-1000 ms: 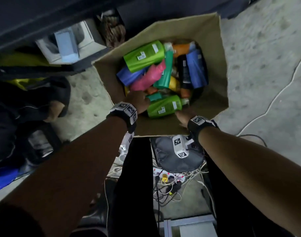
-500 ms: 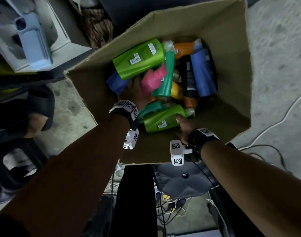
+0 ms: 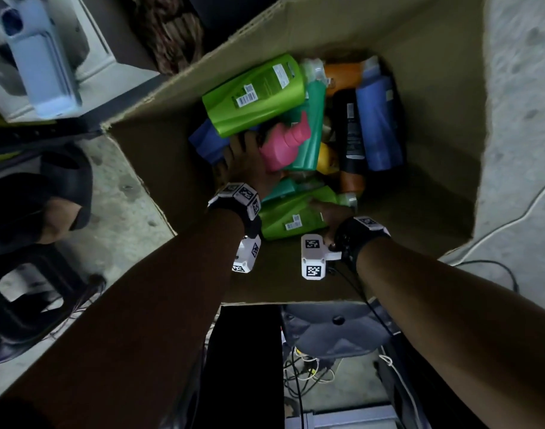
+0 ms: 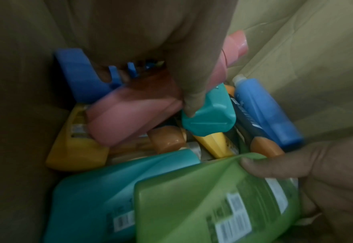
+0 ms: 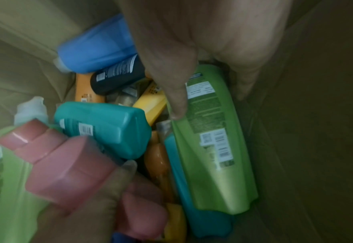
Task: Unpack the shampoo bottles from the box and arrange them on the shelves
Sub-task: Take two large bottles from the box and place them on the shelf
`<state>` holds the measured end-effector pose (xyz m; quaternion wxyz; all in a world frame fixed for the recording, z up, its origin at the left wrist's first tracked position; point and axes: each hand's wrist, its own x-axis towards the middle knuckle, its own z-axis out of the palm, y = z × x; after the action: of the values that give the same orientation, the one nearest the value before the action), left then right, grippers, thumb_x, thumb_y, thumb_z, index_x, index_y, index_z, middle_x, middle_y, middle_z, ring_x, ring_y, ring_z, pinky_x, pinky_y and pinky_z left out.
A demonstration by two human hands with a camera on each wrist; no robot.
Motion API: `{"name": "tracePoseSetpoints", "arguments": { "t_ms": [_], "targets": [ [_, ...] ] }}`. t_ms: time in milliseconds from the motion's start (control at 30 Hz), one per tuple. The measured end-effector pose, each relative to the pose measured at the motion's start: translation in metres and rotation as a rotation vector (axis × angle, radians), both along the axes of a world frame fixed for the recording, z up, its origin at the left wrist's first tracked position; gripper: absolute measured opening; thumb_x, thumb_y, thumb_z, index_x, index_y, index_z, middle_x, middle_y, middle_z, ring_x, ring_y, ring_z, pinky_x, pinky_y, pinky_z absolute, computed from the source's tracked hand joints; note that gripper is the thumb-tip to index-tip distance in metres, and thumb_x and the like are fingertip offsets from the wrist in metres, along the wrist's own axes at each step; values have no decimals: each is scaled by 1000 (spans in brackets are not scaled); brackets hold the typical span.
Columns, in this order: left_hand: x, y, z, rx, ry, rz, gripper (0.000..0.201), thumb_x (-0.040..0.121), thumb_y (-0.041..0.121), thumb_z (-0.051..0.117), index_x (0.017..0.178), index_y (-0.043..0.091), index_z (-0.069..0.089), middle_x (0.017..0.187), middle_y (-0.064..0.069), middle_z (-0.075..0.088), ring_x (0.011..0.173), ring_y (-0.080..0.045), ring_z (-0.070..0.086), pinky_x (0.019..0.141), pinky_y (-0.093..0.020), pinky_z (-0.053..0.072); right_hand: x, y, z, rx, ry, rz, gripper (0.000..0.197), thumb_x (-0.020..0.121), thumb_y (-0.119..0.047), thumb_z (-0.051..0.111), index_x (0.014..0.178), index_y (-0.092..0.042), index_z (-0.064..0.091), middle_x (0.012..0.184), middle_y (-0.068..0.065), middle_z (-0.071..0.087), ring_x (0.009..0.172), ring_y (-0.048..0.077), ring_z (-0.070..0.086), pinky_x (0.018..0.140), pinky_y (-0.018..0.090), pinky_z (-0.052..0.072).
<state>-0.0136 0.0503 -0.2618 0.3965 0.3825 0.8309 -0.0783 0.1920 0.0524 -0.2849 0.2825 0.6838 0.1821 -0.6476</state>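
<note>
An open cardboard box (image 3: 435, 72) on the floor holds several shampoo bottles lying in a heap. My left hand (image 3: 244, 156) reaches deep into it, and its fingers and thumb curl round a pink bottle (image 3: 283, 147) (image 4: 129, 115) beside a dark blue one (image 3: 206, 140). At the near wall my right hand (image 3: 325, 212) grips a green bottle (image 3: 296, 212) (image 5: 213, 139), thumb on its labelled face. A second green bottle (image 3: 258, 94), a teal one (image 3: 308, 131), a black one (image 3: 350, 131) and a blue one (image 3: 378, 119) lie further back.
A white plastic unit (image 3: 48, 57) stands at the top left beyond the box. A black stool (image 3: 32, 289) and someone's leg (image 3: 57, 218) are on the left. Cables (image 3: 305, 366) lie below the box, and a white cord (image 3: 512, 218) crosses the concrete floor on the right.
My left hand has moved from the box's near edge further in and taken hold of the pink bottle. The right hand has closed on the near green bottle. The view has moved closer to the box.
</note>
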Motion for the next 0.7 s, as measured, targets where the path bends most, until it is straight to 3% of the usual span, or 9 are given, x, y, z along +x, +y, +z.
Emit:
{"name": "tracePoseSetpoints", "arguments": {
  "t_ms": [100,167,233,267,367,433,500,600,700],
  "targets": [
    [-7,2,-2,20,-139,86,104,60,53,93,142,19,39,149,-11,43,135,-37,48,108,-55,41,-2,-4,0,59,-11,-117,117,79,13,75,164,-22,3,171,12,9,151,37,28,118,42,34],
    [-13,1,-3,39,-270,193,107,60,47,96,145,17,37,148,-9,52,133,-33,54,109,-51,43,-7,-11,11,113,28,-305,106,80,-9,85,163,-19,19,165,11,29,144,34,41,115,42,40],
    [-20,-1,-2,30,-357,275,112,56,51,95,144,19,34,145,-5,57,130,-30,57,110,-50,45,-16,-17,17,203,-183,-510,92,81,-41,85,154,-11,38,149,11,52,129,31,58,99,40,53],
    [-23,-2,1,20,-382,300,115,51,57,94,142,21,33,144,-4,57,129,-29,58,109,-50,46,-21,-17,18,199,-265,-601,92,81,-49,83,151,-9,40,145,11,55,127,32,59,94,39,54],
    [-29,-7,1,38,-416,335,121,40,69,88,138,23,36,141,-4,58,127,-28,59,107,-51,48,-28,-17,25,224,-291,-656,92,80,-48,84,151,-9,40,144,13,55,127,34,59,100,49,53],
    [-32,-9,3,37,-412,321,121,38,73,84,140,29,37,142,-2,58,128,-27,57,109,-51,46,-30,-15,37,274,-298,-757,75,77,-37,89,138,-11,54,130,13,66,110,35,69,91,56,58],
    [-33,-11,8,16,-428,332,121,38,75,83,141,32,38,140,1,59,127,-26,59,109,-52,46,-26,-13,43,373,-341,-725,64,74,-30,92,126,-11,61,119,12,70,98,35,72,84,55,60],
    [-30,-14,28,-19,-441,442,115,37,82,86,137,39,47,127,9,65,116,-21,65,103,-49,52,-26,-4,63,518,-365,-592,87,77,-23,88,147,-17,35,130,12,59,108,33,64,89,42,55],
    [-18,-18,53,-12,-416,484,95,46,73,79,130,40,50,119,10,62,113,-21,64,98,-43,51,-29,11,83,781,-340,-288,89,72,-15,88,143,-13,34,135,19,48,119,39,55,101,47,49]
  ]
}}
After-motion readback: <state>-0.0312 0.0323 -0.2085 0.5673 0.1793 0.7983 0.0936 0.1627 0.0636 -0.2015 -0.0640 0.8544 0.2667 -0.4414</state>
